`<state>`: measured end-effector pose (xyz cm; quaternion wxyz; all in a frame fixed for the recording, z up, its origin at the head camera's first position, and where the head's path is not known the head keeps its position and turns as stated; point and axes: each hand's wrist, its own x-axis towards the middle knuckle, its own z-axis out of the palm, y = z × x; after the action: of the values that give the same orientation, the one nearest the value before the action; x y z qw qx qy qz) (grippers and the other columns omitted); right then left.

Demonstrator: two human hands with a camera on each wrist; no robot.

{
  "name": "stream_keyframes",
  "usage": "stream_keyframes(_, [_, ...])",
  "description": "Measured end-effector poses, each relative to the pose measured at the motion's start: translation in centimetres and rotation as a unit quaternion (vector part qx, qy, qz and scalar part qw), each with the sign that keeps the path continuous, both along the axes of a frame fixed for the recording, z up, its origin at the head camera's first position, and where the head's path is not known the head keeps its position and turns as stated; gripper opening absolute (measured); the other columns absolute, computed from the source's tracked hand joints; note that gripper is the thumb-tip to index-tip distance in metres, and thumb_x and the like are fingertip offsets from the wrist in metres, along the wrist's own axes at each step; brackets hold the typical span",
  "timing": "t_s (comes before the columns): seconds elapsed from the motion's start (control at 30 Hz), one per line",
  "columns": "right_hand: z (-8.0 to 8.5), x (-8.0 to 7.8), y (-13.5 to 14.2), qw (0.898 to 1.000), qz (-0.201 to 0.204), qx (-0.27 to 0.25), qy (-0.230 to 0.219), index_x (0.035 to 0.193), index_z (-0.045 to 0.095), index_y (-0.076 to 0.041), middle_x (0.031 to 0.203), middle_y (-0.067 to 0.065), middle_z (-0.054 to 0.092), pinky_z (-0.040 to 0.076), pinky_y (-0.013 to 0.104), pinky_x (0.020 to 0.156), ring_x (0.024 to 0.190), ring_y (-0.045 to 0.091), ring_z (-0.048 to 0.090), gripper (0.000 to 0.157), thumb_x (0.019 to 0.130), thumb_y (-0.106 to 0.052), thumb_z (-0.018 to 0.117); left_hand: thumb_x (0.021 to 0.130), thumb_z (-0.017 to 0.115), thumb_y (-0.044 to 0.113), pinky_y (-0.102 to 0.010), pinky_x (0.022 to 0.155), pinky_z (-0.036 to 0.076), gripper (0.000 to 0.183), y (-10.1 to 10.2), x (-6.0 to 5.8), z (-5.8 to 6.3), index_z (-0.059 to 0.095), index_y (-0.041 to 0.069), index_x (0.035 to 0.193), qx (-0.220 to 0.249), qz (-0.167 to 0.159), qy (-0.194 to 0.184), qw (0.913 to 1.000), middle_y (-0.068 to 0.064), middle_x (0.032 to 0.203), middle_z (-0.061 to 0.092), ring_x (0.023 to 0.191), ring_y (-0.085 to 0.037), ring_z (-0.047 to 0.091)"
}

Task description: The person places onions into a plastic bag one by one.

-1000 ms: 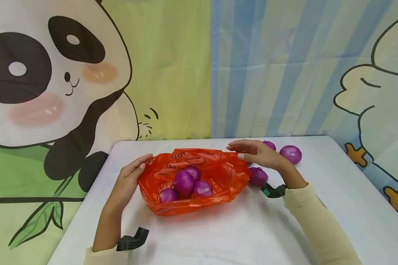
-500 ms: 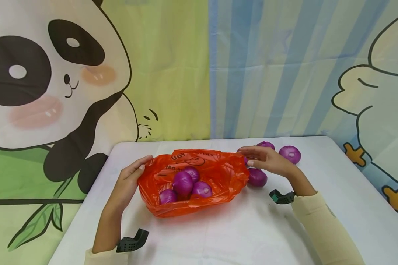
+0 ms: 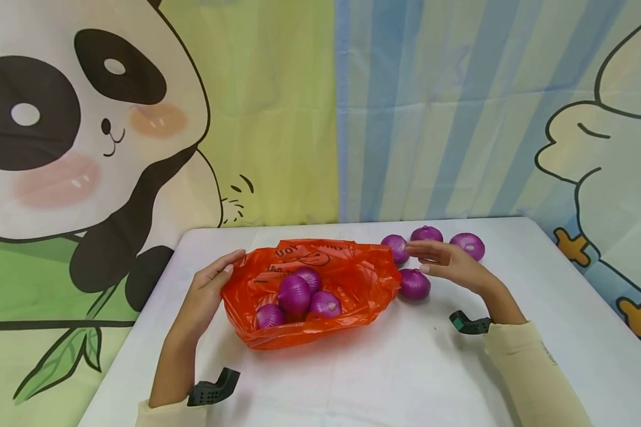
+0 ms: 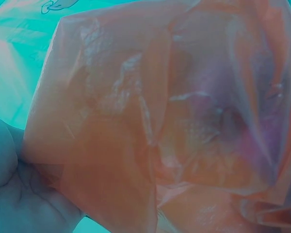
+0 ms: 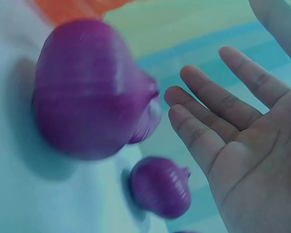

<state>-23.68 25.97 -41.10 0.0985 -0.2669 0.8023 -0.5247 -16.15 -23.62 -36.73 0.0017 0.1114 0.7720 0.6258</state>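
An orange-red plastic bag (image 3: pixel 371 284) lies with its mouth spread, several purple onions (image 3: pixel 294 295) inside. At its left edge my left hand (image 3: pixel 208 293) pinches the film between thumb and fingers; in the left wrist view the bag (image 4: pixel 102 121) fills most of the picture beside the palm. My right hand (image 3: pixel 454 267) is held with straight fingers and nothing in it, over the loose onions right of the bag. Nearest to it are a front onion (image 3: pixel 414 284) and one by its fingertips (image 3: pixel 395 248). The right wrist view shows the open palm (image 5: pixel 262 165) facing a large onion (image 5: pixel 87 92).
Two more loose onions lie farther back, one at the rear (image 3: pixel 426 233) and one to the right (image 3: pixel 467 245). All rest on a white-covered table (image 3: pixel 352 385). A printed cloth backdrop (image 3: pixel 278 118) with a panda hangs behind the table's far edge.
My right hand has moved off the bag's right edge, rightward over the loose onions, uncovering the one beside the bag. My left hand and the bag have stayed put.
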Motion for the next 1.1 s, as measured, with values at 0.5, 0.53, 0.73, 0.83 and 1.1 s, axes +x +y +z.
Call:
stream_keyframes(0.5, [-3.5, -0.3, 1.4, 0.998, -0.042, 0.034, -0.027, 0.142, 0.049, -0.009, 0.142, 0.017, 0.049, 0.044, 0.027, 0.099, 0.133, 0.038, 0.042, 0.056, 0.091, -0.020, 0.069, 0.107, 0.035, 0.024, -0.024, 0.099, 0.041, 0.045, 0.0, -0.1, -0.2, 0.040, 0.003, 0.147, -0.003, 0.001, -0.001, 1.0000, -0.014, 0.148, 0.042, 0.136, -0.030, 0.039])
stream_keyframes(0.53, [-3.6, -0.3, 1.4, 0.998, -0.042, 0.034, -0.028, 0.142, 0.049, -0.008, 0.142, 0.017, 0.049, 0.045, 0.028, 0.098, 0.133, 0.038, 0.041, 0.056, 0.091, -0.020, 0.069, 0.107, 0.035, 0.024, -0.024, 0.099, 0.041, 0.045, 0.0, -0.1, -0.2, 0.040, 0.002, 0.147, -0.002, 0.000, 0.000, 1.0000, -0.014, 0.148, 0.042, 0.136, -0.030, 0.039])
stream_keyframes(0.73, [-4.3, -0.3, 1.0, 0.998, -0.031, 0.042, -0.034, 0.142, 0.049, -0.008, 0.142, 0.019, 0.048, 0.051, 0.037, 0.094, 0.131, 0.041, 0.042, 0.059, 0.089, -0.021, 0.071, 0.107, 0.035, 0.023, -0.023, 0.099, 0.041, 0.045, 0.0, -0.1, -0.2, 0.040, 0.001, 0.147, -0.001, 0.000, 0.005, 1.0000, -0.016, 0.147, 0.043, 0.136, -0.031, 0.039])
stream_keyframes(0.83, [-4.7, -0.4, 0.9, 0.998, -0.029, 0.054, -0.034, 0.142, 0.049, -0.010, 0.142, 0.017, 0.049, 0.051, 0.041, 0.094, 0.131, 0.040, 0.042, 0.061, 0.088, -0.024, 0.072, 0.107, 0.035, 0.023, -0.022, 0.098, 0.041, 0.045, 0.0, -0.2, -0.2, 0.040, 0.002, 0.147, -0.002, 0.000, 0.005, 1.0000, -0.015, 0.147, 0.042, 0.136, -0.031, 0.039])
stream_keyframes(1.1, [-5.2, -0.6, 0.7, 0.997, -0.019, 0.063, -0.029, 0.145, 0.046, -0.014, 0.144, 0.016, 0.046, 0.050, 0.047, 0.095, 0.131, 0.040, 0.040, 0.068, 0.085, -0.025, 0.075, 0.107, 0.035, 0.023, -0.023, 0.099, 0.041, 0.045, -0.1, -0.2, -0.3, 0.040, 0.002, 0.147, -0.003, 0.002, 0.002, 1.0000, -0.014, 0.148, 0.042, 0.136, -0.030, 0.039])
